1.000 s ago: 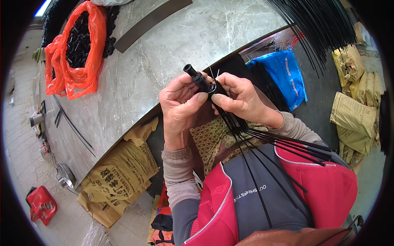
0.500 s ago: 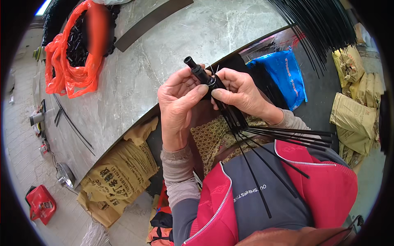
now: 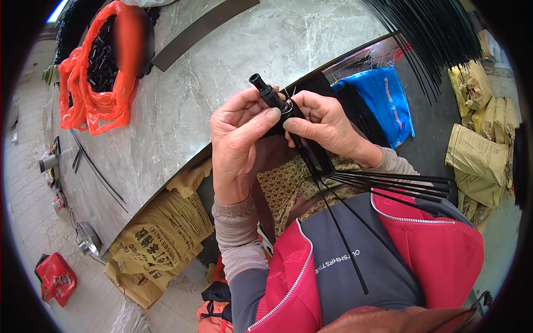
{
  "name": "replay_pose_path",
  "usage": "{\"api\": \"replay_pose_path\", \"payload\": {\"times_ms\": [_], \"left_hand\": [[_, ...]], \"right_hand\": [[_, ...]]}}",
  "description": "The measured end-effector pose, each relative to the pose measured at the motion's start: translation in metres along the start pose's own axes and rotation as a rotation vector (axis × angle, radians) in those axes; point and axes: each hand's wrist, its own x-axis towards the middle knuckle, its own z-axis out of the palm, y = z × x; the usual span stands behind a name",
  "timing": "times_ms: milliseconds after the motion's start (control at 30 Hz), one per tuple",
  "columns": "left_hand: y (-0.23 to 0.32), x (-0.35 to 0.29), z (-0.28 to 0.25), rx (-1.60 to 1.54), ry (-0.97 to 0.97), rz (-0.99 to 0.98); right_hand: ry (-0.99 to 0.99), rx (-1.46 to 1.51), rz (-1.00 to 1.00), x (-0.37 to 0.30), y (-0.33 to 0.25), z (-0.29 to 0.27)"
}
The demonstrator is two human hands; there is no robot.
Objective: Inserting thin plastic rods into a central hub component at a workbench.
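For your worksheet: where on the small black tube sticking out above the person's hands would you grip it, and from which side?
Grip the black tube on its bare upper end, coming from the upper left over the grey table. That end juts free, while its lower part is covered by the left hand and right hand, with thin black rods trailing below.

A black tube (image 3: pixel 265 91), orange bag (image 3: pixel 94 105), blue bag (image 3: pixel 383 102), grey marbled table (image 3: pixel 222 61), red-and-grey jacket (image 3: pixel 355 266).
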Motion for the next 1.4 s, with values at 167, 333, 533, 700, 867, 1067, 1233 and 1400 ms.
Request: {"api": "replay_pose_path", "payload": {"times_ms": [167, 333, 533, 700, 867, 1067, 1233, 1400], "left_hand": [[-0.002, 0.002, 0.0, 0.023, 0.054, 0.0], [-0.003, 0.002, 0.004, 0.041, 0.073, 0.024], [-0.008, 0.0, 0.003, 0.051, 0.115, 0.029], [-0.008, -0.003, 0.007, 0.012, 0.149, 0.041], [-0.014, -0.002, 0.012, -0.03, 0.176, 0.084], [-0.015, -0.002, 0.013, -0.073, 0.174, 0.107], [-0.013, -0.004, 0.01, -0.098, 0.147, 0.071], [-0.007, -0.002, 0.007, -0.028, 0.118, 0.011]], "right_hand": [[-0.034, -0.011, 0.033, 0.0, -0.001, -0.002], [-0.032, 0.016, 0.043, -0.001, -0.003, -0.001], [-0.055, -0.009, 0.067, -0.001, -0.006, -0.001], [-0.045, -0.001, 0.077, 0.0, -0.006, 0.001], [-0.031, -0.02, 0.063, 0.002, -0.003, 0.0], [-0.012, -0.011, 0.061, 0.001, -0.005, 0.002], [-0.027, 0.025, 0.059, 0.001, 0.0, -0.001], [-0.025, 0.043, 0.086, 0.006, 0.002, -0.008]]}}
